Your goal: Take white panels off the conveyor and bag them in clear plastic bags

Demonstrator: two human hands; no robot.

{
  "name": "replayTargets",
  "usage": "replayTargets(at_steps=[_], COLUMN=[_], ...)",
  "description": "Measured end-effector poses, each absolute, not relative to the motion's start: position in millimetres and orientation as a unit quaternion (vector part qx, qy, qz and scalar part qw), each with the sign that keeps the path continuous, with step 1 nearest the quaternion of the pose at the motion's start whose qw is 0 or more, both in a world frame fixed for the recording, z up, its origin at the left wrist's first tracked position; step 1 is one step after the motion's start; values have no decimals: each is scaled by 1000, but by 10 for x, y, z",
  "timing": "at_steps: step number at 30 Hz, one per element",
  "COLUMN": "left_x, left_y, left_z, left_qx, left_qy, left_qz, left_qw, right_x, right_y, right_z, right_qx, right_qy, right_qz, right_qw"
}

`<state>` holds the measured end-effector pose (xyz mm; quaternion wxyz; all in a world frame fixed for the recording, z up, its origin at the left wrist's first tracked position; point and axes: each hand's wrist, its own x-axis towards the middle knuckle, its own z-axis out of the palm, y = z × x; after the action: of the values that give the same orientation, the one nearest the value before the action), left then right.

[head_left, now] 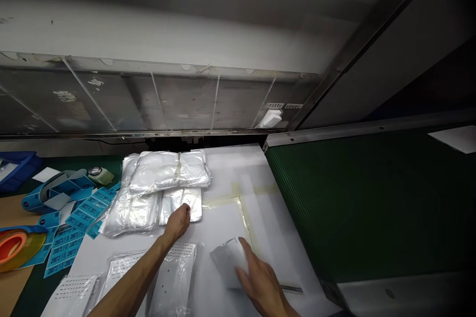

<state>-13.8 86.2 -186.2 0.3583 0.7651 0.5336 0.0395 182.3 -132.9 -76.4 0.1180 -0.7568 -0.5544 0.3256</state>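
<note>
My left hand reaches forward over the white table sheet, fingers pinched on the near edge of a small stack of clear plastic bags. My right hand lies flat with fingers stretched over a grey flat piece near the table's front. Behind the small stack sits a tied bundle of clear bags, with another loose pile of bags to its left.
Bagged white perforated parts lie under my left forearm. Blue labels, a roll of blue labels, an orange tape roll and a blue bin sit at left. A green conveyor belt runs along the right.
</note>
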Motion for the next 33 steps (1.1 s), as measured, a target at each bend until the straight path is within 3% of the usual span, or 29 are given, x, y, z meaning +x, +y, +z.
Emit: replayTargets(at_steps=[7, 12, 27, 33], left_x=[-160, -170, -234, -281], left_y=[982, 977, 1103, 916], left_z=[-1806, -1592, -1029, -636], left_qx=[674, 615, 547, 551], left_qy=[550, 550, 561, 533], left_qz=[98, 125, 253, 270], left_qw=[483, 550, 567, 583], right_x=[1880, 1919, 1884, 1768], right_y=[-1510, -1524, -1205, -1115], right_z=[-900, -853, -441, -480], right_qx=[-777, -787, -767, -799], right_qy=[-454, -388, -387, -384], right_qz=[379, 423, 419, 347], right_qw=[216, 227, 295, 305])
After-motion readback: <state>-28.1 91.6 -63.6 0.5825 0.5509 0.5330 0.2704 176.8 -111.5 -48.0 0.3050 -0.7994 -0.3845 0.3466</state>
